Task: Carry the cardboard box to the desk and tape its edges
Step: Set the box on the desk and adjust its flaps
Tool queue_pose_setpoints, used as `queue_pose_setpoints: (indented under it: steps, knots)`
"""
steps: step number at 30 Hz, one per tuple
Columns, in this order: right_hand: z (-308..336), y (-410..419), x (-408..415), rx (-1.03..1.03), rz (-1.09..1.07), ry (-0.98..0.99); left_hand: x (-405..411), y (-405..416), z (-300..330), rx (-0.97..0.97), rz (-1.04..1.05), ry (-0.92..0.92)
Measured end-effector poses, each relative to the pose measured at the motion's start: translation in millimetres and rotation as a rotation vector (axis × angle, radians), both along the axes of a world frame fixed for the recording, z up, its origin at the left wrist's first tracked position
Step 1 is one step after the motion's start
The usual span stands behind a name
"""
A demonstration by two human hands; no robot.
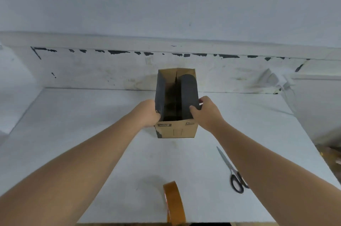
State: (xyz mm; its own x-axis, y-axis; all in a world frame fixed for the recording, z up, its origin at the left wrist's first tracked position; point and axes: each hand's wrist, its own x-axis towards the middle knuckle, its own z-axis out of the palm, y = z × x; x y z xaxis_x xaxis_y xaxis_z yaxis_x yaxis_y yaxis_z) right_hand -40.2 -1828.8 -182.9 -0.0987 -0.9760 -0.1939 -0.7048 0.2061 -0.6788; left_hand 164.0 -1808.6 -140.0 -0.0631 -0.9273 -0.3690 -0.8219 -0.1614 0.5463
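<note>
**On surface: box held both sides**

On white flat surface point(110, 152), far centre: open brown cardboard box point(176, 129), dark-lined flaps. Left hand point(147, 115) grips left flap, right hand point(206, 113) pinches right flap. Nearer: black-handled steel scissors point(230, 168), brown tape roll point(174, 203) upright.

Dim flat light, soft blur, wide-angle distortion

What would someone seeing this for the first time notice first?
The open brown cardboard box with black-covered side flaps stands at the middle of the white desk, the left hand and right hand gripping its two sides. Nearer the camera, a brown roll of packing tape stands on edge at the desk's front, and black-handled metal scissors lie to its right.
</note>
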Motion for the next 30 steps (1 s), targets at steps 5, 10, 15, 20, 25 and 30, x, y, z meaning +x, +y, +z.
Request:
queue_pose_setpoints:
  steps: [5,10,15,20,25,30]
  knots:
    - [-7,-19,-29,0.007,0.098,-0.064,-35,3,0,-0.027,0.122,-0.033]
    - [-11,-20,-40,0.017,0.124,-0.093,-48,4,-6,-0.054,0.183,-0.031]
    - [-16,-24,-44,-0.039,0.092,-0.071,-49,-3,-20,-0.176,0.166,-0.055]
    - [-19,-19,-47,-0.096,0.099,-0.059,-48,5,-30,-0.228,0.129,-0.009]
    - [-17,1,-49,-0.097,0.097,-0.073,-46,20,-39,-0.271,0.118,0.030]
    - [-13,16,-58,-0.139,0.136,-0.164,-48,32,-53,-0.401,0.164,0.100]
